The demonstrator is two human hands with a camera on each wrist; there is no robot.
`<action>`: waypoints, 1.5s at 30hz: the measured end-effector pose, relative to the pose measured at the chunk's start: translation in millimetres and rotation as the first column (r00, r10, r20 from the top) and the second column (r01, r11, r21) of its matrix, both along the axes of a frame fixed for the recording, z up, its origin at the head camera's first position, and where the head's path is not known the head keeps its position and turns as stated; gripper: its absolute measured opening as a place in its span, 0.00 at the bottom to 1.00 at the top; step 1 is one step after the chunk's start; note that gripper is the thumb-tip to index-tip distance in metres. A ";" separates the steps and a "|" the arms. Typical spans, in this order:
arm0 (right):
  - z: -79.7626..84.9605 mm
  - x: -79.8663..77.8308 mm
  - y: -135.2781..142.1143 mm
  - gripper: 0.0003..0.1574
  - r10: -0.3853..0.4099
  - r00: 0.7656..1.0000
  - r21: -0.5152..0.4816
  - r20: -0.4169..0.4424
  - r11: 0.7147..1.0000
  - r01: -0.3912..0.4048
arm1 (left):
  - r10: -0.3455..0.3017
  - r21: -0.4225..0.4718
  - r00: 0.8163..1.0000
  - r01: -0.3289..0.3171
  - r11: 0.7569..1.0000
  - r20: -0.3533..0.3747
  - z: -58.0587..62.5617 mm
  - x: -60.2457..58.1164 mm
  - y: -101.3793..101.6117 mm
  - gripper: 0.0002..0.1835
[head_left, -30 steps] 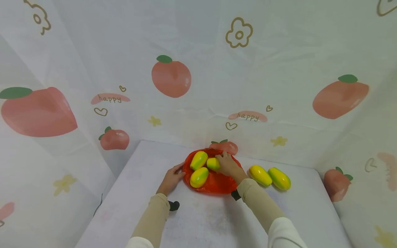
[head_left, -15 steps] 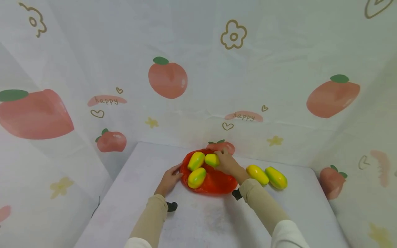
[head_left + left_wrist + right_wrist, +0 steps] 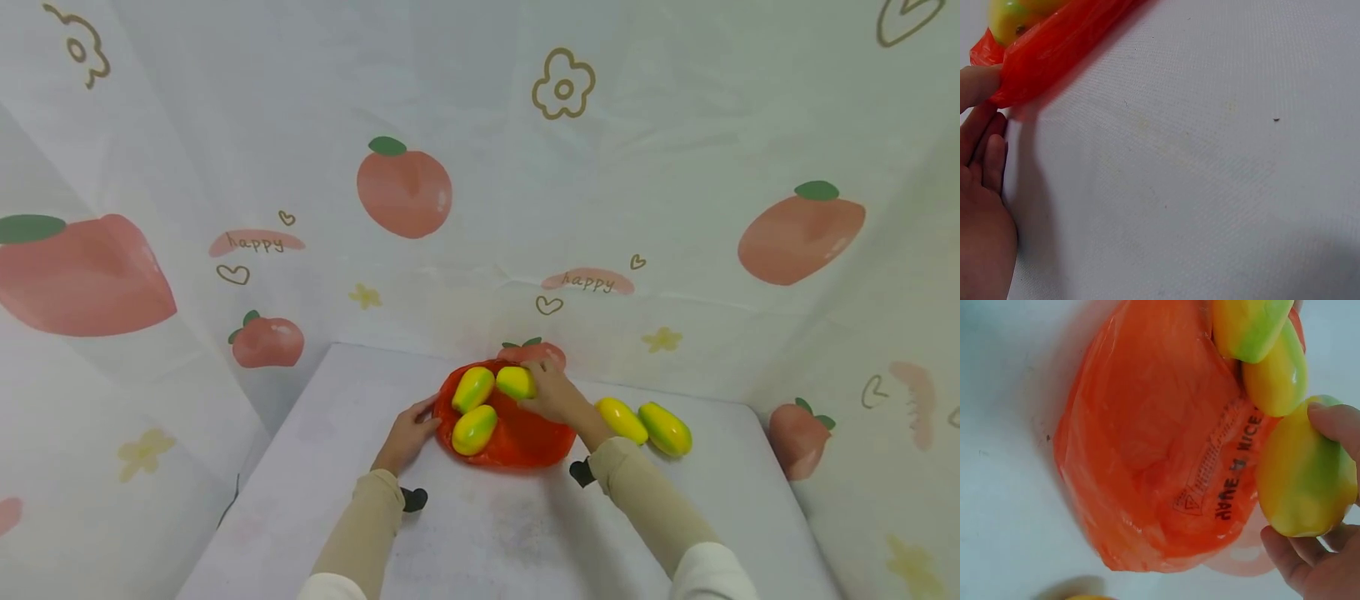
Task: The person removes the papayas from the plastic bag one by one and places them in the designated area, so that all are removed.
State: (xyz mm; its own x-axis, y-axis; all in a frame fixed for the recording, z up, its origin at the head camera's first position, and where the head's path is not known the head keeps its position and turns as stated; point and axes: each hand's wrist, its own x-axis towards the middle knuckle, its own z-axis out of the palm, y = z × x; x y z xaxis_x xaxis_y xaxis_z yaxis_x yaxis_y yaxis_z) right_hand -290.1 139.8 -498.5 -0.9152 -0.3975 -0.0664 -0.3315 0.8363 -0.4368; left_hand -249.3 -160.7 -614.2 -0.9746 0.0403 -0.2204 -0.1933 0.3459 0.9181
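Observation:
A red plastic bag (image 3: 525, 442) lies spread open on the table, its rim rolled up like a bowl. Two yellow-green papayas, a rear one (image 3: 473, 389) and a front one (image 3: 474, 430), rest in its left part. My left hand (image 3: 408, 433) pinches the bag's left rim, thumb (image 3: 979, 86) over the edge and fingers below. At the back of the bag, my right hand (image 3: 553, 395) grips a third papaya (image 3: 1307, 472) between thumb and fingers. In the right wrist view this papaya is right beside the other two.
Two more papayas, a nearer one (image 3: 622, 420) and a farther one (image 3: 665, 430), lie on the white table (image 3: 487, 533) right of the bag. A white fruit-print curtain (image 3: 495, 217) hangs close behind the table.
My right hand has moved the third papaya toward the back rim of the bag, and more of the papaya shows now. My left hand stays at the left rim.

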 end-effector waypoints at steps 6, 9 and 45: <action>2.7 1.0 8.9 0.49 0.011 1.000 -0.045 -0.027 0.999 -0.012 | -0.005 0.009 1.000 0.005 1.000 0.007 -1.7 -0.9 -1.7 0.28; 5.3 2.1 14.4 0.48 -0.007 1.000 -0.056 -0.019 0.998 0.006 | -0.006 0.009 1.000 0.006 1.000 0.009 -1.3 -0.5 -1.6 0.28; 17.3 28.4 94.5 0.50 -0.210 0.978 -0.031 -0.015 0.977 0.209 | 0.003 -0.003 1.000 -0.003 1.000 0.011 -0.1 -0.2 -0.4 0.28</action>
State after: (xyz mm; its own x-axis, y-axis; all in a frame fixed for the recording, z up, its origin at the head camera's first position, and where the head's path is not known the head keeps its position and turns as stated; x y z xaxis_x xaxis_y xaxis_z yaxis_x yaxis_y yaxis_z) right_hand -261.7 234.3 -481.2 -0.9794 -0.1981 -0.0400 -0.1583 0.8751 -0.4572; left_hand -249.5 -161.1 -614.2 -0.9723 0.0371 -0.2308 -0.2039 0.3481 0.9150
